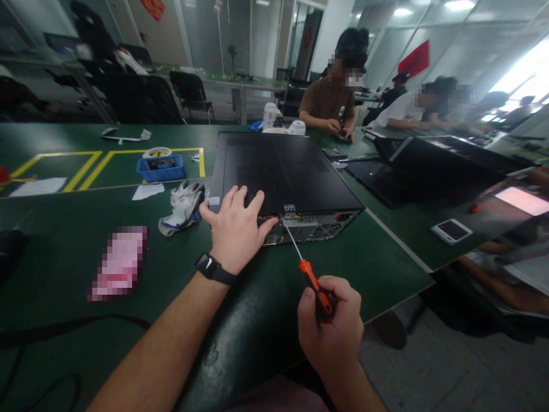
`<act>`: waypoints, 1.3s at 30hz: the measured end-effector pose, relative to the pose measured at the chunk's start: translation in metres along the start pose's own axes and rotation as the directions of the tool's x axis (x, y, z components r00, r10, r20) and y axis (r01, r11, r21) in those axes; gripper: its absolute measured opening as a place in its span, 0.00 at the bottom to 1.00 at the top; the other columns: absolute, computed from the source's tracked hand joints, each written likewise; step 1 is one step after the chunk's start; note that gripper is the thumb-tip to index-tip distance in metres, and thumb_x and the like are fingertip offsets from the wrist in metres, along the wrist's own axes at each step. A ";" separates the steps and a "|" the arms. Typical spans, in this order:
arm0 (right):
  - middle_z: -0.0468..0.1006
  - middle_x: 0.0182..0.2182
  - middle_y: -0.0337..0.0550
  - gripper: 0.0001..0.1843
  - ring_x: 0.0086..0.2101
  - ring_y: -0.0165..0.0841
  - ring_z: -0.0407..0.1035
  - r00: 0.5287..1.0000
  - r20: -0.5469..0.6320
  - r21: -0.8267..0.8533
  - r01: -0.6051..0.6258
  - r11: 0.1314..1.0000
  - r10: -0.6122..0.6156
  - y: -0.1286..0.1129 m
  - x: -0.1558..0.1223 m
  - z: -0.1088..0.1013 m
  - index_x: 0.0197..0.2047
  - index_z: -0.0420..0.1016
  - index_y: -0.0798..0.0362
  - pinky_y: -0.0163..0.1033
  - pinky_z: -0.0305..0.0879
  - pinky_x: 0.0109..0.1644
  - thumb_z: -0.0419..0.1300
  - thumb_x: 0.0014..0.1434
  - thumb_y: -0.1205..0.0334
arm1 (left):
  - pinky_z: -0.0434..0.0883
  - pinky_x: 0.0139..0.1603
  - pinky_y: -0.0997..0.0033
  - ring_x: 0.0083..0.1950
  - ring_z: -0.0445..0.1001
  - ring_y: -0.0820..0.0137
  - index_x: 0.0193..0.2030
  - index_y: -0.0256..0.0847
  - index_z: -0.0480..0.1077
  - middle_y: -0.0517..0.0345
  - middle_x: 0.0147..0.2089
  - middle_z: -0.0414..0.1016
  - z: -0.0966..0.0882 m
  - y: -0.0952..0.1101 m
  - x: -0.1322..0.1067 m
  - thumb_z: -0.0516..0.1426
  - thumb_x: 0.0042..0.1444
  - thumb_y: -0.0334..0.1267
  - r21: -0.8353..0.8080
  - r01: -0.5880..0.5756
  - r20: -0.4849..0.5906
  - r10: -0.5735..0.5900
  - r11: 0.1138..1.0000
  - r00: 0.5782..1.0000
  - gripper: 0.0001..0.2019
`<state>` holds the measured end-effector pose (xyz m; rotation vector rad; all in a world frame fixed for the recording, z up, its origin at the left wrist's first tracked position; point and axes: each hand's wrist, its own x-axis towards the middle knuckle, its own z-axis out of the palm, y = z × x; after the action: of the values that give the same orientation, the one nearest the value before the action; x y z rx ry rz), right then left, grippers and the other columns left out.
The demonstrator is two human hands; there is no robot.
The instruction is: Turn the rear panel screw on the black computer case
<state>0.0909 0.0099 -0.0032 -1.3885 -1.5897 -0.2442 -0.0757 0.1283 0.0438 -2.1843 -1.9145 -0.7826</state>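
A black desktop computer case (295, 171) lies on its side on the green table, its rear panel with a fan grille (326, 230) facing me. My left hand (238, 226) rests spread over the case's near left edge, the thumb reaching along the rear edge. In my right hand (332, 320) is a screwdriver (312, 277) with an orange and black handle, the fingers wrapped round it. Its thin shaft points up and left, and the tip meets the top of the rear panel close to my left thumb. Whether a screw sits under the tip is too small to tell.
Left of the case lie grey-white work gloves (182, 206), a blue basket (160, 169), a tape roll (156, 153) and a pink packet (120, 263). To the right are black panels (446, 163) and a white device (452, 230). Another person (330, 97) works across the table.
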 end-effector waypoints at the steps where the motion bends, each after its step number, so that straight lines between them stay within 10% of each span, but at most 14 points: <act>1: 0.78 0.34 0.39 0.09 0.30 0.33 0.77 1.000 -0.002 -0.006 0.005 1.000 -0.005 0.000 0.001 0.000 0.49 0.67 0.49 0.37 0.74 0.32 0.61 0.66 0.61 | 0.49 0.70 0.24 0.76 0.61 0.44 0.68 0.50 0.71 0.40 0.74 0.68 0.000 0.000 0.000 0.57 0.69 0.52 0.002 0.001 0.002 -0.001 1.000 1.000 0.24; 39: 0.77 0.32 0.38 0.09 0.27 0.30 0.76 0.998 -0.058 0.013 0.018 1.000 -0.017 0.002 0.000 0.004 0.47 0.68 0.50 0.33 0.72 0.29 0.62 0.64 0.60 | 0.52 0.68 0.23 0.75 0.63 0.44 0.67 0.48 0.71 0.39 0.73 0.69 -0.001 -0.001 0.000 0.57 0.69 0.52 0.009 -0.010 -0.009 0.010 1.000 1.000 0.24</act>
<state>0.0905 0.0135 -0.0066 -1.3456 -1.5536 -0.2814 -0.0771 0.1284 0.0440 -2.1792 -1.8978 -0.7792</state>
